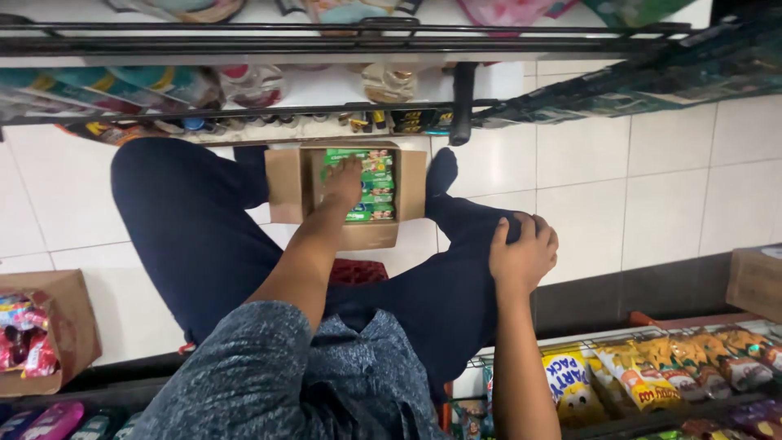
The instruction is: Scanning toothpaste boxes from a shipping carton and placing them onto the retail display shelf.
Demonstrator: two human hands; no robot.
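Item: open cardboard box [358, 232] on the white tiled floor [619, 195], between the person's dark-trousered legs, just below a wire shelf rack [326, 110] that edges its far side.

Contents: green rectangular packets [373, 183], stacked flat in a row.

Surroundings: 1 brown carton [69, 314] of red wrappers at left; yellow snack bags [643, 375] on a low rack at right; another carton [753, 281] at the far right edge.

Left hand [344, 181]: arm stretched down, fingers spread, resting on the green packets.

Right hand [523, 254]: fingers curled, cupped over the right knee, holding nothing.
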